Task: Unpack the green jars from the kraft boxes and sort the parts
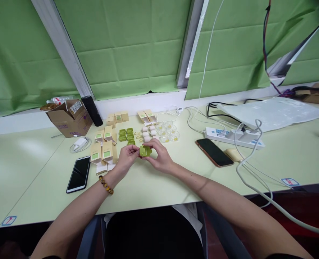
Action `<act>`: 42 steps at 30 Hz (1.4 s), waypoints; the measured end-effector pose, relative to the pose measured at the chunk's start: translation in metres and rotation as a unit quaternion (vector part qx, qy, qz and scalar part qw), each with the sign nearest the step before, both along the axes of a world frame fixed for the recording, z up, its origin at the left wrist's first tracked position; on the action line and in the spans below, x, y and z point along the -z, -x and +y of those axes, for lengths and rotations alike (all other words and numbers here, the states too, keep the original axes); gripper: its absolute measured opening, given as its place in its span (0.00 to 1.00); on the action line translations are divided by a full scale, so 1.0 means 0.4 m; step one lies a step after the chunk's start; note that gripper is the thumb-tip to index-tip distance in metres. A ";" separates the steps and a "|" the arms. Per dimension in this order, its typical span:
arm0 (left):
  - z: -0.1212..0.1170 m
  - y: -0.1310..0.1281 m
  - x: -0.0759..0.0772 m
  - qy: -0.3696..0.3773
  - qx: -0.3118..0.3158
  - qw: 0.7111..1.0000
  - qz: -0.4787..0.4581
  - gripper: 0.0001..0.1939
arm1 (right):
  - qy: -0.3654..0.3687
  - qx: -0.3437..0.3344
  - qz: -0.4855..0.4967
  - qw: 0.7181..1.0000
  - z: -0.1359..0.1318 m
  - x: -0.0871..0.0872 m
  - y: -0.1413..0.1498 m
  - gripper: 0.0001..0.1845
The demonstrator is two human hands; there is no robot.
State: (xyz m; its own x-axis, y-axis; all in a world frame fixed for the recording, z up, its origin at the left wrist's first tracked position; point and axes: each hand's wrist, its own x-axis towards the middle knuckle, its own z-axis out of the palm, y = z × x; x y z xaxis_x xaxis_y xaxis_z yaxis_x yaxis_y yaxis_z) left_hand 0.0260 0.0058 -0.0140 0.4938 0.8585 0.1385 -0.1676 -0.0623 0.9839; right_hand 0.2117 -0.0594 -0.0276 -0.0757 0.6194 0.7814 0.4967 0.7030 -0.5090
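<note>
Bench observation; clock read with the held piece at centre, 12 toward the wall. Green cup point(145, 151): in both hands, raised above the near part of the pale table point(154, 189). Left hand point(128, 157): on the cup's 9 o'clock side, thumb and fingertips pinched at its edge; cannot tell whether anything smaller sits between them. Right hand point(160, 157): on the 3 o'clock side, curved round the cup, index finger at the upper edge and thumb at the lower. Beaded bracelet point(105, 185) on the left wrist.

Surroundings: at 10 o'clock, just beyond the left fingers, more green containers point(130, 137) in rows. At 11, small yellow pieces point(140, 140). At 12, pale cylinders point(146, 139) close by, open cartons point(147, 117) behind. Between 1 and 2, clear cups point(174, 137) with yellow bits inside. At 9, near the left hand, tan boxes point(109, 153) with green panels. At 8, a dark-screened phone point(80, 173); at 3, well apart, a second phone point(215, 153), with a white power strip point(212, 133) just beyond it. At 10, far off, cardboard box point(70, 120) beside a black cylinder point(92, 110).
</note>
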 end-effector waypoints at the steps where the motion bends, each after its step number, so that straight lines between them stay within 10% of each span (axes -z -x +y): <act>1: -0.003 -0.001 -0.003 -0.003 -0.004 1.000 0.002 0.19 | -0.001 0.000 -0.002 1.000 0.000 0.000 0.000 0.23; 18: -0.006 0.016 -0.022 -0.101 -0.009 0.995 0.002 0.19 | 0.018 0.036 -0.030 0.999 0.007 -0.002 -0.006 0.25; 25: -0.008 0.035 -0.038 -0.384 -0.047 0.905 0.176 0.27 | 0.024 0.046 -0.082 0.995 0.010 0.012 -0.018 0.19; 42: -0.010 0.035 -0.019 -0.440 -0.036 0.854 0.277 0.20 | 0.003 0.083 -0.147 0.986 -0.001 -0.004 -0.015 0.10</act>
State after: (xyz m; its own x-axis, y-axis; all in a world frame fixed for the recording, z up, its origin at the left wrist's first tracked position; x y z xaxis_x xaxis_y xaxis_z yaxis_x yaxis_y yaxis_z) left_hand 0.0120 0.0019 -0.0063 0.6428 0.5738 0.5075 0.3438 -0.8082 0.4782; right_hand 0.2179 -0.0598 -0.0262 -0.1947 0.6463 0.7378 0.7312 0.5970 -0.3300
